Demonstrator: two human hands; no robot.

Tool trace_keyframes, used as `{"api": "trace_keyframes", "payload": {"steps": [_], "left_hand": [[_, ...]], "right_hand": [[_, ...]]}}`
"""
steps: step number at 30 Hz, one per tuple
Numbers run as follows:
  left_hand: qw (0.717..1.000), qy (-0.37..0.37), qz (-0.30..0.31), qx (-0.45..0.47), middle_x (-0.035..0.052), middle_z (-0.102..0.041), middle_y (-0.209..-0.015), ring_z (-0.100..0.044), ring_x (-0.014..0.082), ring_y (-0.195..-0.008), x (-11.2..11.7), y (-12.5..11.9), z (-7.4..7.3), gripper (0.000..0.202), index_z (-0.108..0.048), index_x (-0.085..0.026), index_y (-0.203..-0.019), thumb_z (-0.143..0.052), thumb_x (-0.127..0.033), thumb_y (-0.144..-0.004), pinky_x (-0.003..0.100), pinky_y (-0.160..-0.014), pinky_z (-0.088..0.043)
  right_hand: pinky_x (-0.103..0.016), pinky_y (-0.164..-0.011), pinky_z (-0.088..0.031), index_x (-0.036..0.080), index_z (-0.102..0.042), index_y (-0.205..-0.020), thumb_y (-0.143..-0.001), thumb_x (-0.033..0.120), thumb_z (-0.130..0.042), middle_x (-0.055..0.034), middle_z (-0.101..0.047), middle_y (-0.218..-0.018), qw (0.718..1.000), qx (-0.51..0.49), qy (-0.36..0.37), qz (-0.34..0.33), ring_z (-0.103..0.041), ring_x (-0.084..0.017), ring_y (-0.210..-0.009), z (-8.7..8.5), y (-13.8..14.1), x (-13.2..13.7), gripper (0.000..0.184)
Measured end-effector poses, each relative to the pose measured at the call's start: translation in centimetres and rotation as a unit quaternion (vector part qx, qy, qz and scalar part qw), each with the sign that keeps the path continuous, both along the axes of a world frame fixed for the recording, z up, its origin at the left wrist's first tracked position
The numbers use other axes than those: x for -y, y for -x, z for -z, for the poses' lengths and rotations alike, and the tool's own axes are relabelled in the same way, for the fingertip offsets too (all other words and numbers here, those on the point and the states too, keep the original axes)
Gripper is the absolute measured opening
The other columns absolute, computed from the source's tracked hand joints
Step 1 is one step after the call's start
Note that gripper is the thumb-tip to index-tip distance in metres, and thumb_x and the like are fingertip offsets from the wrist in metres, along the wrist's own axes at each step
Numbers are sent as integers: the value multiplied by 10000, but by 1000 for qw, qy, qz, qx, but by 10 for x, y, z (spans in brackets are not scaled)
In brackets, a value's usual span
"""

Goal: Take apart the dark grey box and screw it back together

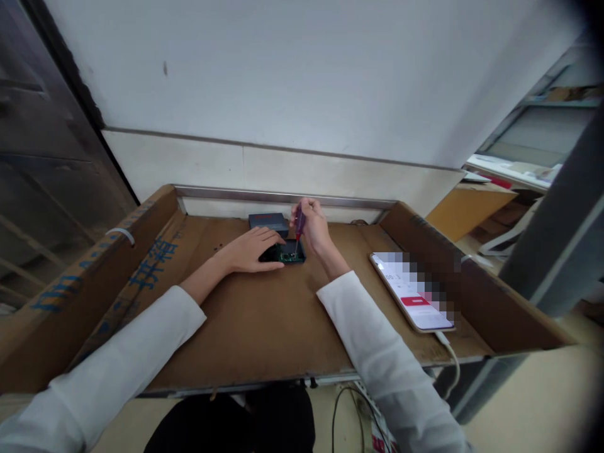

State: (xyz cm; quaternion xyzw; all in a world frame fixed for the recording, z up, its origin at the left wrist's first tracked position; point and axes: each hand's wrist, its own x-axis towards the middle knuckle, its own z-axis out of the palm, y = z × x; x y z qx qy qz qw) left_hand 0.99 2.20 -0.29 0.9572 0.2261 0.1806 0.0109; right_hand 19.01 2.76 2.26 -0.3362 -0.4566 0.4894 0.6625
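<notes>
My right hand [312, 228] is wrapped around the dark red handle of a screwdriver [300, 221]. The tool stands nearly upright, its thin shaft pointing down at a green circuit board [287, 257]. That board sits inside a small open black case [301, 249] on the cardboard. My left hand [255, 250] holds the case from the left, fingers along its far side and thumb along its near side; the hand covers the case's left part. Just behind lies a dark rectangular cover-like piece [268, 221]. Whether the screwdriver tip touches a screw is too small to tell.
Raised walls edge the cardboard tray [255, 327]. Several tiny dark bits [218, 248], perhaps screws, lie left of my hand. A phone [410, 296] with a white cable [453, 365] rests at the right. A white wall [302, 82] rises behind.
</notes>
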Motion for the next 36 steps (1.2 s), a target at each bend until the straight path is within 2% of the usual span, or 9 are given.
{"api": "trace_keyframes", "payload": {"steps": [5,8,11,14,19,25,30,33,36], "left_hand": [[1000,31,-5,1,116,-566,-1250,-493,282,-1158,-3,-1,4,533,-503,-186,-1229,-513,-571,-861,412,-1008,-345],[999,34,1,1,120,-577,-1225,-508,277,-1136,-3,-1,4,511,-513,-169,-1206,-511,-553,-869,407,-1008,-352],[999,33,0,2,120,-581,-1212,-518,276,-1118,-2,-1,3,504,-516,-164,-1196,-510,-549,-869,406,-1002,-359],[1000,31,-2,-1,120,-578,-1218,-520,275,-1120,-2,-1,4,507,-511,-165,-1194,-508,-555,-869,403,-999,-359],[999,39,-5,-6,117,-572,-1228,-518,277,-1129,-3,-1,4,494,-502,-178,-1199,-505,-548,-872,405,-992,-361],[999,43,-10,-5,114,-574,-1228,-518,280,-1132,-3,-1,4,505,-507,-177,-1204,-508,-552,-866,408,-1005,-351],[999,53,-9,5,115,-577,-1216,-520,282,-1120,-4,-2,5,491,-519,-186,-1191,-515,-547,-859,423,-996,-360],[998,54,-3,12,118,-574,-1204,-513,280,-1123,-4,-1,6,480,-526,-179,-1170,-518,-544,-857,423,-1002,-362],[998,57,-2,9,123,-572,-1207,-514,279,-1128,-4,-1,6,476,-524,-171,-1162,-523,-537,-858,417,-1006,-365]], "right_hand": [[-202,-460,-380,221,-478,-779,-827,554,-541,63,-471,-599,999,5,19,-25,-435,-63,-482,-4,0,2,343],[-198,-415,-305,232,-433,-773,-785,646,-531,86,-392,-538,999,-1,23,-39,-361,-59,-425,-6,2,5,425],[-190,-399,-255,253,-352,-791,-725,628,-622,115,-364,-512,999,-5,12,-41,-315,-52,-397,-6,4,7,468],[-186,-408,-280,258,-318,-800,-694,570,-688,122,-419,-529,999,0,10,-32,-352,-53,-412,-6,5,7,495],[-203,-482,-397,224,-418,-755,-679,543,-712,66,-529,-655,999,23,23,-2,-486,-60,-529,-6,1,6,440],[-215,-458,-355,200,-520,-788,-779,633,-556,74,-440,-547,994,16,31,-102,-400,-56,-445,-8,2,9,435],[-194,-408,-256,241,-413,-819,-762,644,-566,113,-353,-509,996,-2,44,-73,-295,-46,-395,-9,8,12,435],[-182,-402,-252,257,-341,-818,-706,545,-692,127,-385,-514,997,2,42,-68,-315,-46,-398,-7,9,12,468],[-185,-407,-302,257,-330,-812,-692,523,-708,120,-440,-532,998,4,48,-48,-380,-57,-417,-5,8,9,477]]}}
